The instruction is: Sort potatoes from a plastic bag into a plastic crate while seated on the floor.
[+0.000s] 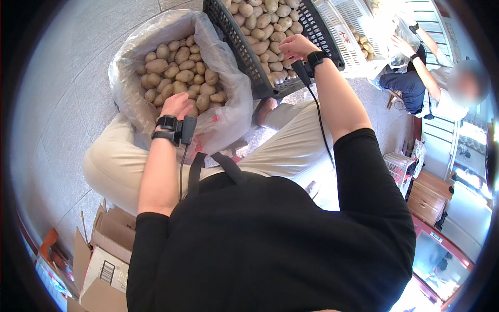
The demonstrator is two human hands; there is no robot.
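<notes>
A clear plastic bag (237, 93), open at the top, holds a heap of potatoes (182, 56) between the person's knees. My left hand (177, 106) is at the near edge of this heap, fingers bent down against the potatoes; whether it grips one cannot be told. Beyond the bag and to its right is a black plastic crate (249, 72), filled with more potatoes (269, 31). Over the right side of the crate is my right hand (297, 46), its fingers curled close to the potatoes; what lies within them is hidden. Both wrists wear black straps with cabled devices.
White plastic crates (339, 35) with potatoes adjoin the black crate. At the upper right a co-worker (440, 82) sits handling a clear bag. Open cardboard boxes (113, 230) stand at the lower left. A wooden box (429, 195) and a small basket (397, 165) are at the right.
</notes>
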